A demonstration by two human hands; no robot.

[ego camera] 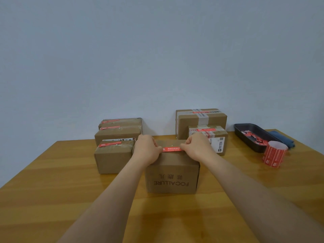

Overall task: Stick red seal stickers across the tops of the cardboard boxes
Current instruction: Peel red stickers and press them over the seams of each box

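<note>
The left hand (147,149) and the right hand (197,145) are set on top of the near cardboard box (172,178), and a red seal sticker (171,149) is stretched between them across the box top. Each end of the sticker is covered by curled fingers; whether it is pinched or only pressed down cannot be told for certain. To the left of the left hand, three sealed boxes (114,156) are lined up towards the wall. Just beyond the right hand, two more sealed boxes (207,135) are found, one behind the other. Well to the right of the right hand, a roll of red stickers (274,156) is stood on the wooden table (52,181), just beside a dark tray (245,135) in which red scraps are held
</note>
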